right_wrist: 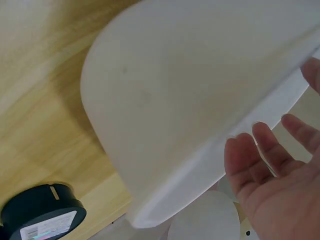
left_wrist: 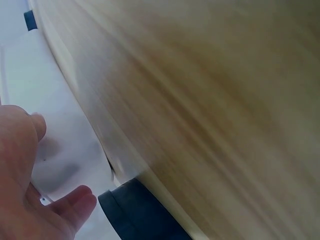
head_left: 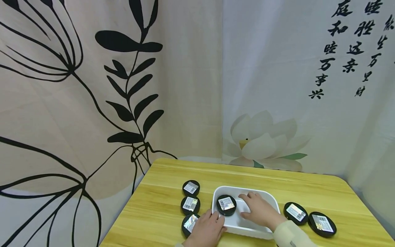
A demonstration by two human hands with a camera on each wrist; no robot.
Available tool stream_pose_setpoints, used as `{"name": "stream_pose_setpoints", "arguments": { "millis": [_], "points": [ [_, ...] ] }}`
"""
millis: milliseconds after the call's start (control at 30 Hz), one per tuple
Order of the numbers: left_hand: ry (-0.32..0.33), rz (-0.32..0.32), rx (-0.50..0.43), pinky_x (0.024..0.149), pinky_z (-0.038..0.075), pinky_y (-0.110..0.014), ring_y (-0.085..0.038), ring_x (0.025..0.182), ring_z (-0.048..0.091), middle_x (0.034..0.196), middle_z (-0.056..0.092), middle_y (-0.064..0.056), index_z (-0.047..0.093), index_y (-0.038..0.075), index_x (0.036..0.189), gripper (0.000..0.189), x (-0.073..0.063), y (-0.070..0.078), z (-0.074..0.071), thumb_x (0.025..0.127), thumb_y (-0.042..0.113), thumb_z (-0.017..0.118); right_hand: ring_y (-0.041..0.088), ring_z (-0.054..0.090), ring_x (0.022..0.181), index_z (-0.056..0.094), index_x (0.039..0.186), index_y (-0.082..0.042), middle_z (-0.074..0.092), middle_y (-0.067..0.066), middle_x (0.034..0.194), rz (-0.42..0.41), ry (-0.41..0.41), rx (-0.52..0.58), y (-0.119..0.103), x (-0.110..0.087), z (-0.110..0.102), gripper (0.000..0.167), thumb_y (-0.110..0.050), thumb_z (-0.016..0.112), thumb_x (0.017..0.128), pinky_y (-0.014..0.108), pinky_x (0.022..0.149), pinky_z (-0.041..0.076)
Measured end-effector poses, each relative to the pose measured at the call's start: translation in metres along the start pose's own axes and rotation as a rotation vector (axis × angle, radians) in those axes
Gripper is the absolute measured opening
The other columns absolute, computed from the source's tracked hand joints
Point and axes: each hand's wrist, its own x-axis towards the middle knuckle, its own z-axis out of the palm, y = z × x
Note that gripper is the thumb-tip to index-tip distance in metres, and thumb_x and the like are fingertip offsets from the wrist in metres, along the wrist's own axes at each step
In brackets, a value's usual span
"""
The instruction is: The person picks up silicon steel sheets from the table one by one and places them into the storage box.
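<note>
A white plastic bin stands on the table, with one black round case inside at its left end, a barcode label on top. My left hand holds the bin's front left corner; in the left wrist view the thumb lies against the outer wall and the fingertips are close to another black round case. Over the bin's right part reaches my right hand, fingers spread loosely and holding nothing. The right wrist view shows those fingers over the rim of the bin.
Left of the bin, three black round cases line up front to back, the nearest partly behind my left hand. Two more cases lie to the right, side by side. Behind the wooden table hangs a printed curtain.
</note>
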Motion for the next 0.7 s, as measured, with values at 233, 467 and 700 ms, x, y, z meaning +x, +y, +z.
{"name": "stream_pose_setpoints", "arguments": {
  "millis": [233, 467, 700],
  "points": [
    [0.026, 0.003, 0.013, 0.066, 0.039, -0.025, -0.015, 0.08, 0.049, 0.085, 0.055, 0.005, 0.055, 0.022, 0.089, 0.03, -0.001, -0.001, 0.003, 0.096, 0.05, 0.061, 0.032, 0.056, 0.111, 0.064, 0.128, -0.01, 0.063, 0.008, 0.113, 0.057, 0.0, 0.03, -0.001, -0.005, -0.001, 0.058, -0.035, 0.083, 0.08, 0.052, 0.097, 0.049],
    [0.052, 0.005, 0.024, 0.066, 0.04, -0.026, -0.016, 0.08, 0.05, 0.086, 0.056, 0.005, 0.054, 0.021, 0.089, 0.031, -0.001, -0.002, 0.007, 0.095, 0.05, 0.063, 0.024, 0.053, 0.105, 0.067, 0.124, -0.013, 0.062, 0.003, 0.109, 0.11, 0.029, 0.045, 0.0, -0.01, 0.004, 0.052, -0.037, 0.082, 0.082, 0.047, 0.096, 0.049],
    [0.056, 0.019, 0.024, 0.068, 0.041, -0.026, -0.016, 0.08, 0.05, 0.086, 0.055, 0.005, 0.054, 0.021, 0.089, 0.031, 0.0, -0.002, 0.009, 0.095, 0.05, 0.062, 0.022, 0.053, 0.104, 0.069, 0.117, -0.015, 0.062, 0.0, 0.106, 0.137, 0.077, 0.034, 0.003, -0.016, 0.006, 0.044, -0.039, 0.081, 0.082, 0.047, 0.097, 0.048]
  ]
}}
